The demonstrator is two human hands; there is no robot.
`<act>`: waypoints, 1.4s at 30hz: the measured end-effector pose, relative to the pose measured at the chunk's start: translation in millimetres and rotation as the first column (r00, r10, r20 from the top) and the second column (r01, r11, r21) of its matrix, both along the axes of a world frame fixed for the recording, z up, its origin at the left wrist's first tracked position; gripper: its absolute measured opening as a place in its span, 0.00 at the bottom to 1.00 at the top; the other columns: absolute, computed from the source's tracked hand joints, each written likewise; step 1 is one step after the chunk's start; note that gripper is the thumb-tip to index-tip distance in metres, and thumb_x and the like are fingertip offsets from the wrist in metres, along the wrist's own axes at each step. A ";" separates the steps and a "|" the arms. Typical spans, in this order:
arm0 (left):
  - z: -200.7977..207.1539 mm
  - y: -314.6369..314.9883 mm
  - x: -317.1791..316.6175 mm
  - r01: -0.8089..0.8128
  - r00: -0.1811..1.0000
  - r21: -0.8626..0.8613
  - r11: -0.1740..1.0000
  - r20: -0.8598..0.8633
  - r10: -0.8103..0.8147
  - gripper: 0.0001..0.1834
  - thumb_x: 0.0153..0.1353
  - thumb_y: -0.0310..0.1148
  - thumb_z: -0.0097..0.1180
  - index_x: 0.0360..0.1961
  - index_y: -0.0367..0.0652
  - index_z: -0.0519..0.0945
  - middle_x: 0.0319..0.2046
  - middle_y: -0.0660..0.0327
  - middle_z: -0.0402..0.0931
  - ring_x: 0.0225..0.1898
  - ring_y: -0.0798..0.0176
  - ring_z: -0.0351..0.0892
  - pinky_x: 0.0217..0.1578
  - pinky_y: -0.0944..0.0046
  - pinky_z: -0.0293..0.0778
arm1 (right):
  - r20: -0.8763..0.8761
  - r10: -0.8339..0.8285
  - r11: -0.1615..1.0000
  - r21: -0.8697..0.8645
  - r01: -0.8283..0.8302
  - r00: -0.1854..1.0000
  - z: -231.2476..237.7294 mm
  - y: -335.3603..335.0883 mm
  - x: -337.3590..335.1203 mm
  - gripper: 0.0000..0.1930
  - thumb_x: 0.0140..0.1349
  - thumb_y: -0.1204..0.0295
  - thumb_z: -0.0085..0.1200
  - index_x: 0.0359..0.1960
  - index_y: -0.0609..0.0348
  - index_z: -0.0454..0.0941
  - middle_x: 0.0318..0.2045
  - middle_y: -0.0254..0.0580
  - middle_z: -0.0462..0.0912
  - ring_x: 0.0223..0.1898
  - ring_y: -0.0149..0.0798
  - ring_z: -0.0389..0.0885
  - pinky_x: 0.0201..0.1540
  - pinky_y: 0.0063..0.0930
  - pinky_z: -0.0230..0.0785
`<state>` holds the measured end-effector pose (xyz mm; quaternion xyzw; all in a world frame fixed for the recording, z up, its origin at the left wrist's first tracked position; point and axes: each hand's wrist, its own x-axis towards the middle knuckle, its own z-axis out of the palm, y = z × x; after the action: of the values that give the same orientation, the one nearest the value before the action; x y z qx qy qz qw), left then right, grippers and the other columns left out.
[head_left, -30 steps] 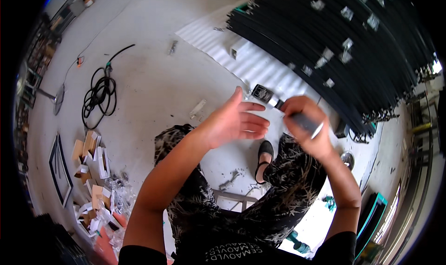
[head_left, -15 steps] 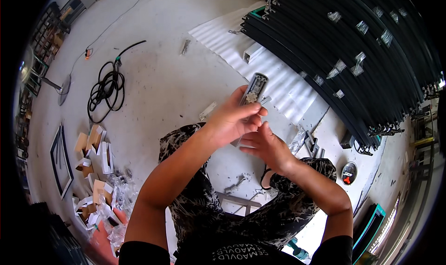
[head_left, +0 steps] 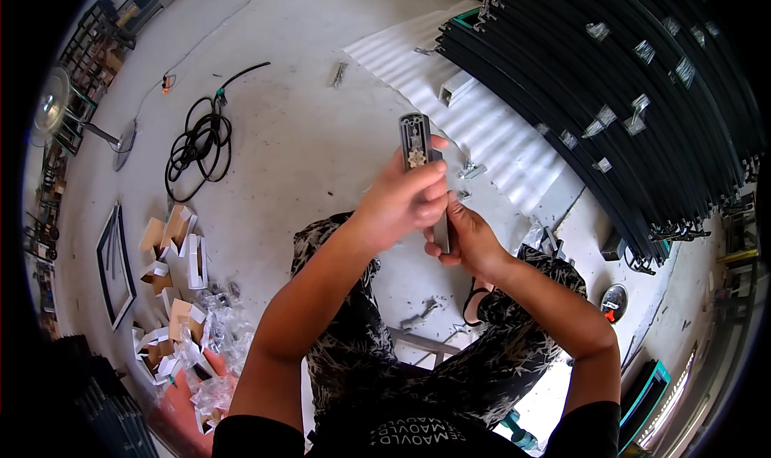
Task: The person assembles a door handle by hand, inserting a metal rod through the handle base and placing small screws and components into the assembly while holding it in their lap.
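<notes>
A long grey metal fitting (head_left: 415,135), round-ended, stands up out of my left hand (head_left: 401,205); a pale star-shaped gear shows on its face. My left fingers are wrapped round its middle, with the thumb across the front. Lower down, my right hand (head_left: 475,245) grips the fitting's other end between thumb and fingers. My palms and fingers cover much of its length. Just beyond my hands, small shiny metal pieces (head_left: 472,170) lie at the edge of a white foam sheet (head_left: 490,141).
Black frame bars (head_left: 578,80) are stacked at the far right. A coiled black cable (head_left: 201,149) and opened cartons (head_left: 173,249) with clear plastic wrap (head_left: 221,329) lie to the left. A metal dish (head_left: 614,301) holds something red at the right. A pedestal fan (head_left: 60,104) stands far left.
The fitting has turned more upright, its geared face now toward me. My right hand has closed on its lower end. The view has shifted slightly, so the surroundings sit further right.
</notes>
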<state>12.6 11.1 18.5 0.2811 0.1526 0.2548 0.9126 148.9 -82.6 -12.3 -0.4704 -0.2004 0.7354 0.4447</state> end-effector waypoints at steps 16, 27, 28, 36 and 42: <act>6.4 4.8 -28.5 0.255 0.901 0.510 0.822 -0.433 -0.011 0.21 0.61 0.26 0.54 0.54 0.41 0.64 0.18 0.67 0.67 0.16 0.74 0.66 0.16 0.73 0.61 | 0.717 0.176 0.956 0.039 -0.291 0.675 29.8 20.8 46.9 0.32 0.66 0.42 0.38 0.23 0.60 0.76 0.14 0.32 0.68 0.17 0.26 0.64 0.21 0.22 0.59; -0.8 9.3 -58.5 0.096 0.818 0.521 0.848 -0.526 0.231 0.27 0.60 0.35 0.58 0.57 0.37 0.64 0.40 0.56 0.76 0.42 0.65 0.76 0.45 0.66 0.71 | 0.692 0.195 0.975 -0.057 -0.217 0.695 -57.3 48.2 69.5 0.23 0.64 0.53 0.49 0.28 0.65 0.78 0.22 0.38 0.78 0.20 0.28 0.76 0.24 0.26 0.69; 1.0 9.9 -66.9 0.091 0.811 0.512 0.854 -0.536 0.235 0.27 0.60 0.35 0.58 0.57 0.37 0.64 0.40 0.56 0.76 0.42 0.65 0.76 0.45 0.66 0.71 | 0.684 0.209 0.972 -0.064 -0.228 0.699 -83.6 50.3 75.1 0.23 0.64 0.53 0.49 0.28 0.65 0.78 0.22 0.38 0.78 0.20 0.28 0.76 0.24 0.26 0.69; 3.2 17.8 -82.9 -0.217 0.677 0.352 0.910 -0.618 0.401 0.29 0.61 0.38 0.54 0.59 0.36 0.61 0.44 0.48 0.75 0.47 0.54 0.76 0.51 0.58 0.69 | 0.973 0.215 0.889 -0.157 -0.431 0.089 -305.6 59.8 72.0 0.06 0.50 0.69 0.56 0.29 0.53 0.81 0.33 0.45 0.82 0.37 0.47 0.80 0.38 0.39 0.72; -6.7 19.3 -80.1 -0.240 0.671 0.232 0.943 -0.662 0.334 0.30 0.60 0.39 0.54 0.60 0.37 0.61 0.44 0.47 0.76 0.46 0.53 0.77 0.49 0.56 0.71 | 0.961 0.217 0.874 -0.269 -0.404 -0.170 -399.0 67.3 -3.1 0.08 0.51 0.67 0.59 0.28 0.58 0.77 0.32 0.47 0.81 0.38 0.49 0.80 0.38 0.39 0.73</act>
<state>-67.5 30.4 11.8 0.3846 0.5086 0.2804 0.7175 145.8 -15.2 -411.2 -0.7578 -0.6124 0.2249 -0.0082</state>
